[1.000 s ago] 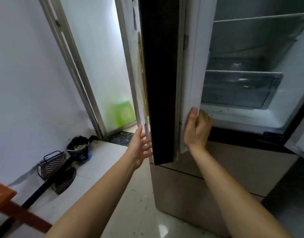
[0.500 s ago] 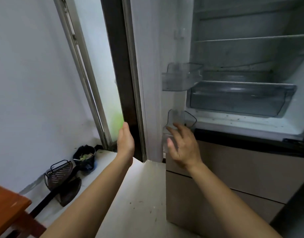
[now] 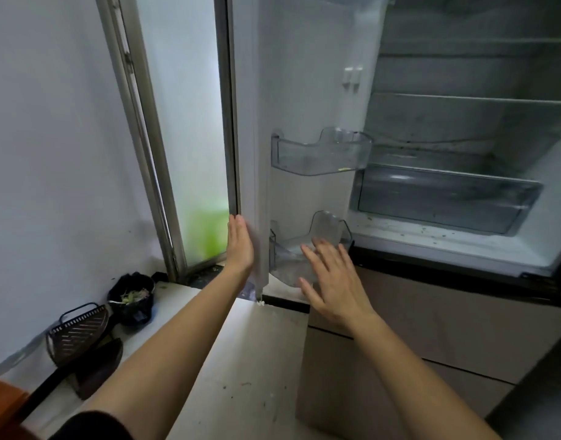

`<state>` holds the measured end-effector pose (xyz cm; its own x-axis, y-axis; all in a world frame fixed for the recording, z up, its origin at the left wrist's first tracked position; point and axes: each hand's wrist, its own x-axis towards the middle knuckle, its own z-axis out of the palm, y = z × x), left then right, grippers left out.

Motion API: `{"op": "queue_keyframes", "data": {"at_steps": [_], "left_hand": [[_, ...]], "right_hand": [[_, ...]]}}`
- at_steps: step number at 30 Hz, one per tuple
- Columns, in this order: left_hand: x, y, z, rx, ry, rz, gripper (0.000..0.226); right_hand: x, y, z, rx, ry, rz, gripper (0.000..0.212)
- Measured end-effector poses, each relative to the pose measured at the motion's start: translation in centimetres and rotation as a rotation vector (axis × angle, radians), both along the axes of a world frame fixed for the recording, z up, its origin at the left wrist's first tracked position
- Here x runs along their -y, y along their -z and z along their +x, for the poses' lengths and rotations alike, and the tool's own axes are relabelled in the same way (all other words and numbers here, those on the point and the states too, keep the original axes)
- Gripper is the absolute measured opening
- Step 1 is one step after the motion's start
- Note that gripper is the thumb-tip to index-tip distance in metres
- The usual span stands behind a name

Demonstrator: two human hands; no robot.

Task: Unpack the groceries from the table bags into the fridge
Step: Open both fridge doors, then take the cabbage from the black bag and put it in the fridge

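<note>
The fridge stands open in front of me, its white interior bare. Its left door is swung wide to the left and shows two clear door bins, an upper bin and a lower bin. My left hand lies flat with straight fingers against the door's outer edge. My right hand hovers with spread fingers in front of the lower bin and holds nothing. A clear crisper drawer sits at the bottom of the fridge compartment. No bags or groceries are in view.
A frosted glass sliding door stands just left of the fridge door. On the floor at the left are a black bucket of scraps, a dark basket and a dustpan. A wooden table corner shows at bottom left. Beige lower drawers sit below.
The fridge's left door has swung from nearly edge-on to wide open. My right hand let go of its edge and drew back; my left hand followed the door leftward.
</note>
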<state>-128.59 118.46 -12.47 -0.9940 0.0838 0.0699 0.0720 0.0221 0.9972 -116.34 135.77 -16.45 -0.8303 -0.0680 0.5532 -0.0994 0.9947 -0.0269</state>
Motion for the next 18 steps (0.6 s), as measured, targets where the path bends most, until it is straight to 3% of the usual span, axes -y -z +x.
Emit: {"op": "queue_keyframes", "data": {"at_steps": [5,7,10,12,15,18], "left_hand": [[1.5,0.6,-2.8,0.152,0.039,-0.026,0.115],[2.0,-1.1,-1.0,0.166,0.028,-0.015,0.103],[2.5,-2.0,1.6,0.135,0.056,0.024,0.064],[3.3,-1.7,2.9,0.129,0.018,-0.011,0.061],[6.0,-0.1,5.2,0.016,-0.145,-0.253,0.062],[11.0,3.4,8.3,-0.125,-0.28,-0.647,0.059]], "right_hand": [[0.9,-0.9,-1.5,-0.026,-0.017,-0.035,0.052],[0.8,-1.2,-1.9,-0.032,0.002,-0.043,0.046],[0.6,-1.3,-2.5,-0.038,-0.022,-0.09,0.045],[1.0,-1.1,-2.9,-0.047,-0.041,-0.129,0.046],[3.3,-0.2,-3.4,-0.145,-0.147,-0.111,0.058],[7.6,1.9,-3.7,-0.239,-0.344,-0.099,0.067]]}}
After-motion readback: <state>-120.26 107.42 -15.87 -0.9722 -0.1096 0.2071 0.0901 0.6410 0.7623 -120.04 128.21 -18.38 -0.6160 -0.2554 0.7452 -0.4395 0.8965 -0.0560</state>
